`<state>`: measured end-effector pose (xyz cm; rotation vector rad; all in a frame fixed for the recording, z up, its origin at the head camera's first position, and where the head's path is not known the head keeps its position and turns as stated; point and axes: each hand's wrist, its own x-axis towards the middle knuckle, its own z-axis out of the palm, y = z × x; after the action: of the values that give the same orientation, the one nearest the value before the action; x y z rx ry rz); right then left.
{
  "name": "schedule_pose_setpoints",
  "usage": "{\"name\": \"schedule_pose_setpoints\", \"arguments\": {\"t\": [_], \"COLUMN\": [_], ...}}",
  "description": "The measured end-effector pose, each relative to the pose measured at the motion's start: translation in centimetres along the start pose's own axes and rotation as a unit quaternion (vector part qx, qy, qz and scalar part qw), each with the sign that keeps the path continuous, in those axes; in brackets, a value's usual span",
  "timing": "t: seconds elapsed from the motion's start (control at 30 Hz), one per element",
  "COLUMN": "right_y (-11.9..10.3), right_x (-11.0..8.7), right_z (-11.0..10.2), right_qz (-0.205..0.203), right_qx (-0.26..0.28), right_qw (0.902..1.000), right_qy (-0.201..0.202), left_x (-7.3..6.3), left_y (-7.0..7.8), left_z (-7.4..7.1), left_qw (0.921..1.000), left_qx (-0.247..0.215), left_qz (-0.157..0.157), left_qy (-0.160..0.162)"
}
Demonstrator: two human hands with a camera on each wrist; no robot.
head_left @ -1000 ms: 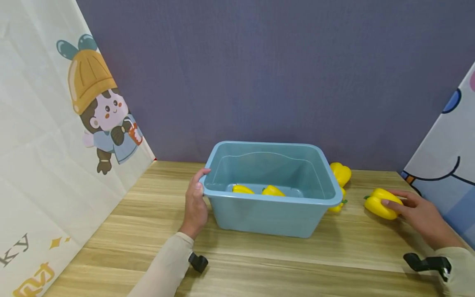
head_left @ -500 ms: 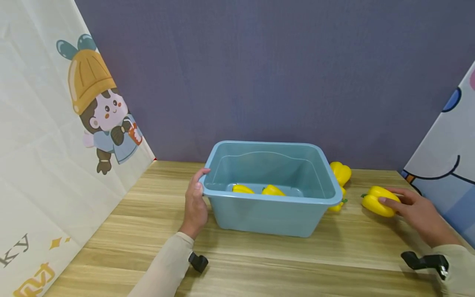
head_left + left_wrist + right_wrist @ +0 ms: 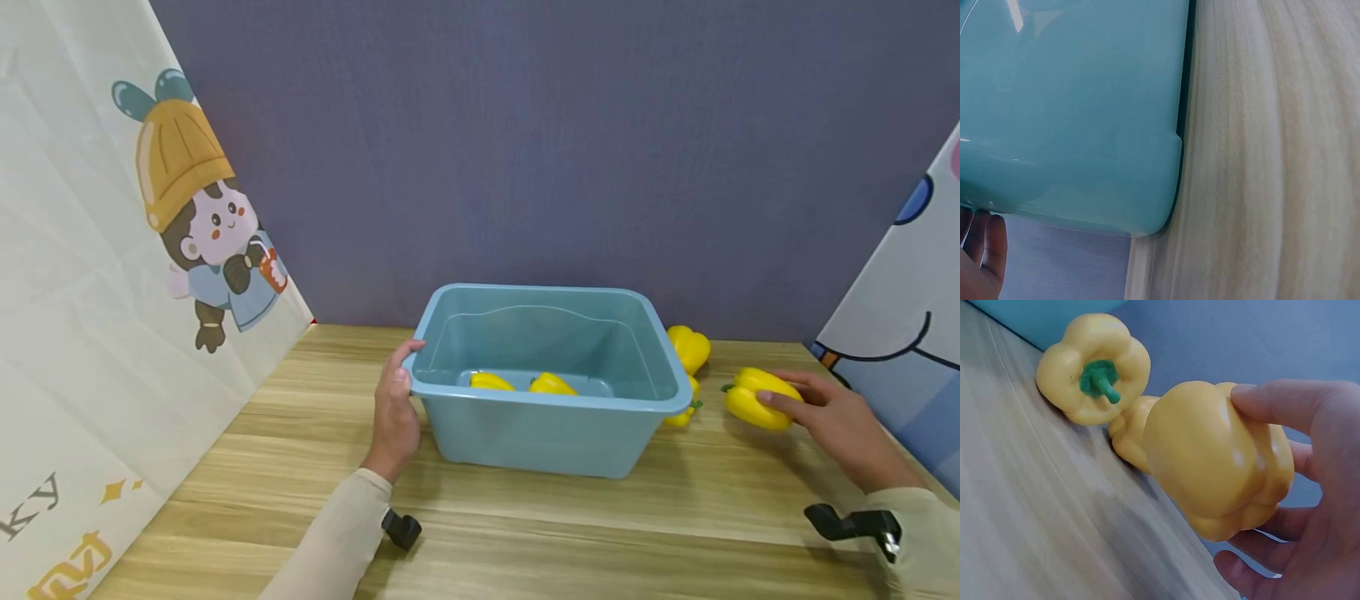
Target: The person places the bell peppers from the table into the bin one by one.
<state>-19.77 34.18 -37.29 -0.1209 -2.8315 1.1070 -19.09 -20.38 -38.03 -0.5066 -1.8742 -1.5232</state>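
Observation:
My left hand (image 3: 395, 412) grips the left end of a light blue plastic tub (image 3: 536, 433), thumb at the outside and a finger over the rim. Two yellow bell peppers lie on the tub floor, one on the left (image 3: 491, 382) and one near the middle (image 3: 552, 384). To the right, my right hand (image 3: 843, 425) holds another yellow bell pepper (image 3: 761, 400) between thumb and fingers, its green stem toward the tub. In the right wrist view that held pepper (image 3: 1210, 456) hangs over the wooden surface, its shadow below.
Two more yellow peppers stand against the tub's right side, a rear one (image 3: 688, 348) and a nearer one (image 3: 681, 412) partly hidden by the tub. A dark grey-blue panel (image 3: 525, 150) rises behind the wooden table (image 3: 480, 533). Printed sheets flank both sides.
My right hand has lifted the held pepper slightly and carried it a little left, toward the tub. The left hand and the tub stay in place.

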Motion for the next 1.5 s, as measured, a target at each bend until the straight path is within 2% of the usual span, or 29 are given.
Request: {"name": "schedule_pose_setpoints", "arguments": {"t": [0.23,0.4,0.67,1.03,1.5], "right_y": [-0.7,-1.4,-1.7,-2.8,-3.7], "right_x": [-0.1,-0.2,-0.4,-0.7,-1.1], "right_z": [-0.5,-0.6,-0.9,-0.5,-0.5], "right_qz": [-0.019,-0.017,-0.008,-0.05,-0.063], "right_qx": [0.039,0.036,0.047,0.053,0.053], "right_qw": [0.999,0.9992,0.9986,0.9972,0.9963], "right_qy": [-0.012,-0.005,-0.021,0.017,0.025], "left_x": [0.0,-0.1,-0.1,0.0,0.0], "left_y": [-0.1,-0.1,-0.1,-0.1,-0.1], "left_z": [-0.1,-0.1,0.0,-0.1,0.0], "left_qw": [1.0,1.0,1.0,1.0,1.0], "left_qx": [0.001,0.002,-0.001,-0.003,-0.005], "left_qz": [0.001,0.0,0.001,0.001,0.002], "left_qy": [0.0,0.001,-0.001,-0.004,0.0]}}
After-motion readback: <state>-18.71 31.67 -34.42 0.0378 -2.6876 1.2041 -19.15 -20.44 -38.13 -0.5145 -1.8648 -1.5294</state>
